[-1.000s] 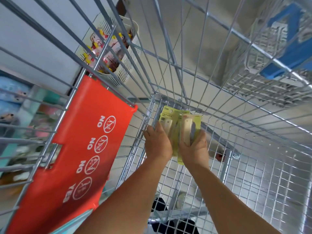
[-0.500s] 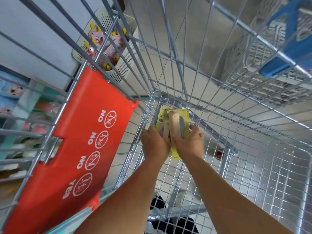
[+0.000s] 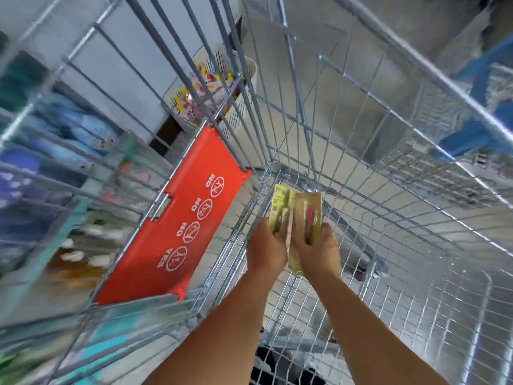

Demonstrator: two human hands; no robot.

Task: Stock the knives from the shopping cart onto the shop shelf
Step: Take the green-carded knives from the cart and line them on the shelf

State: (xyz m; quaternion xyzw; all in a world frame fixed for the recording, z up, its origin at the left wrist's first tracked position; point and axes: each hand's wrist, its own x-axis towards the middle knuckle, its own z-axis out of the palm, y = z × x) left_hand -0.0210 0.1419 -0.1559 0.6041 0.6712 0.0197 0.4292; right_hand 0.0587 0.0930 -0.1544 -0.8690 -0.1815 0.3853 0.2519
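Knife packs [image 3: 297,209] upright between both hands' [image 3: 266,250] grip

Both arms extended; left hand [image 3: 266,249], right hand [image 3: 316,250] side by side, fingers curled.

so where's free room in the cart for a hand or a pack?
Bare wire floor right of the right hand, out to the far side wall. Crowded: near the red seat flap, where the left hand and right hand grip the knife packs.
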